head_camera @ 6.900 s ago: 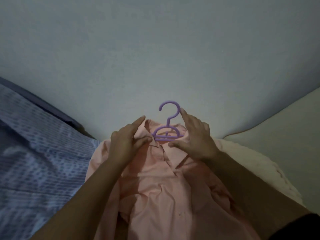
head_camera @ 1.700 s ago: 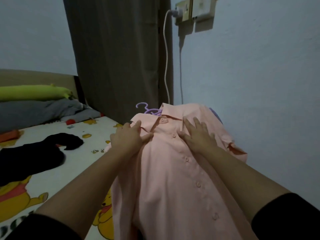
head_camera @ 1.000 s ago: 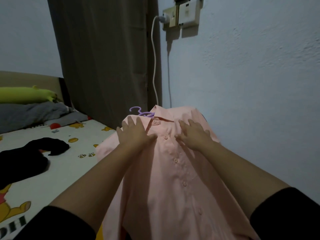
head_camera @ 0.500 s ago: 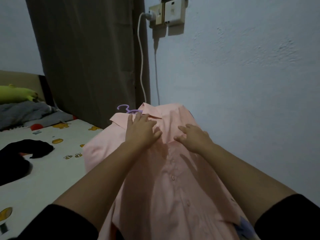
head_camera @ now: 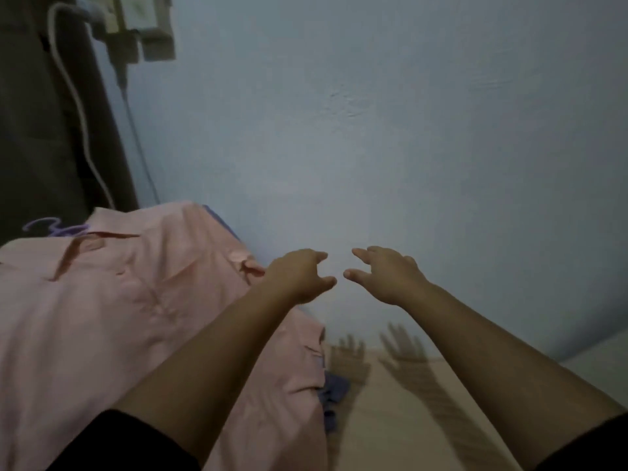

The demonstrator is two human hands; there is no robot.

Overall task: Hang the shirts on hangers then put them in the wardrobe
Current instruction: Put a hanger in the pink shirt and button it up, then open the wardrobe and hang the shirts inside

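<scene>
- Left hand (head_camera: 299, 277) and right hand (head_camera: 384, 275) hover mid-frame, fingers loosely spread, holding nothing.
- Pink shirt (head_camera: 112, 300) lies at left, purple hanger (head_camera: 51, 227) hook poking from its collar.

Hanger (head_camera: 54, 226) inside shirt (head_camera: 112, 300) collar

Dim pale-blue wall (head_camera: 373, 130); blurred socket (head_camera: 142, 25), perhaps with white cable (head_camera: 80, 107).
</scene>
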